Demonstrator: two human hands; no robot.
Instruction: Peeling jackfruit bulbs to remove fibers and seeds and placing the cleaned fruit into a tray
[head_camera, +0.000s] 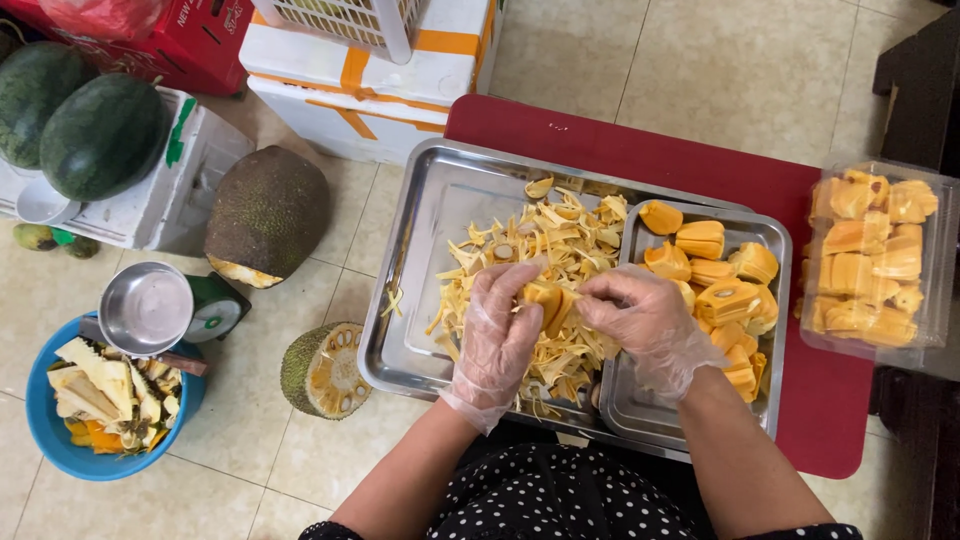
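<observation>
Pulling apart a jackfruit pod (545, 303) over the big tray (420, 240), the left hand (497, 335) is gripping its left side while the right hand (640, 320) is pinching the right; peeling slowly is probably keeping the flesh whole for the small tray (765, 228).

Thin clear plastic gloves on both hands (495, 335), seemingly black white-dotted clothing

Large steel tray (420, 215) sits on red mat (640, 150), holding pale jackfruit fibre scraps (560, 240); smaller steel tray (775, 300) overlaps its right side, holding orange jackfruit pods (715, 270); clear plastic box (875, 255) of pods further right; cut jackfruit halves (270, 215), scale, blue bowl (45, 425) on floor left; watermelons (100, 135) far left on white foam box (170, 200).
</observation>
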